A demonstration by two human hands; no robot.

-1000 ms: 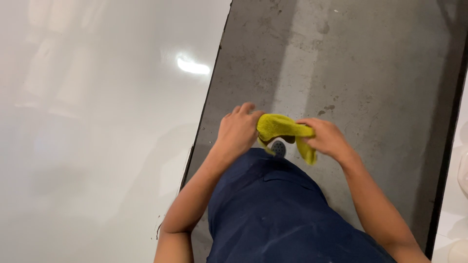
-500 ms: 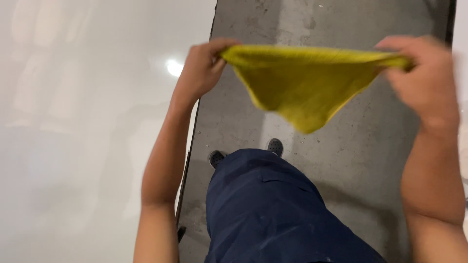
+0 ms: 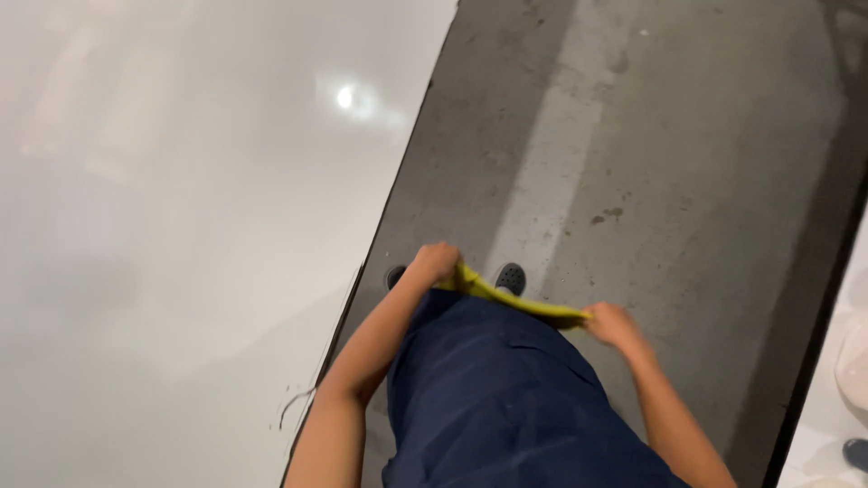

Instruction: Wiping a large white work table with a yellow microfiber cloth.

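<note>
A yellow cloth (image 3: 515, 303) is stretched into a narrow band between my two hands, low in front of my dark blue trousers. My left hand (image 3: 436, 262) grips its left end, close to the edge of the white glossy surface. My right hand (image 3: 613, 324) grips the right end. Most of the cloth is folded or pulled flat, so only a thin strip shows. The tips of my dark shoes (image 3: 511, 276) show just beyond the cloth on the grey floor.
A glossy white surface (image 3: 181, 226) with a light reflection fills the left half, ending in a dark edge (image 3: 389, 235). Grey concrete floor (image 3: 651, 163) lies ahead. A dark strip (image 3: 827, 262) and white objects sit at the far right.
The cloth was bunched between my hands, then raised and spread wide. Now both hands have dropped to waist level and the cloth is pulled into a thin band.
</note>
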